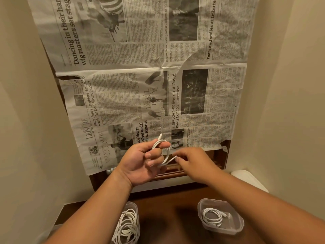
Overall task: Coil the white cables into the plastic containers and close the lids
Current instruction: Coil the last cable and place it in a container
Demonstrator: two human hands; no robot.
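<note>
My left hand holds a partly coiled white cable looped around its fingers, with a connector end sticking up above the hand. My right hand pinches the other end of that cable just to the right. Both hands hover over the near edge of the newspaper. Below, on the dark wooden surface, a clear plastic container at the right has one coiled white cable in it. A second clear container at the left holds several white cables and is partly hidden by my left forearm.
A large newspaper sheet covers the surface ahead. Cream walls close in on both sides. A white object sits at the right beside the wall. A wooden ledge runs under my hands.
</note>
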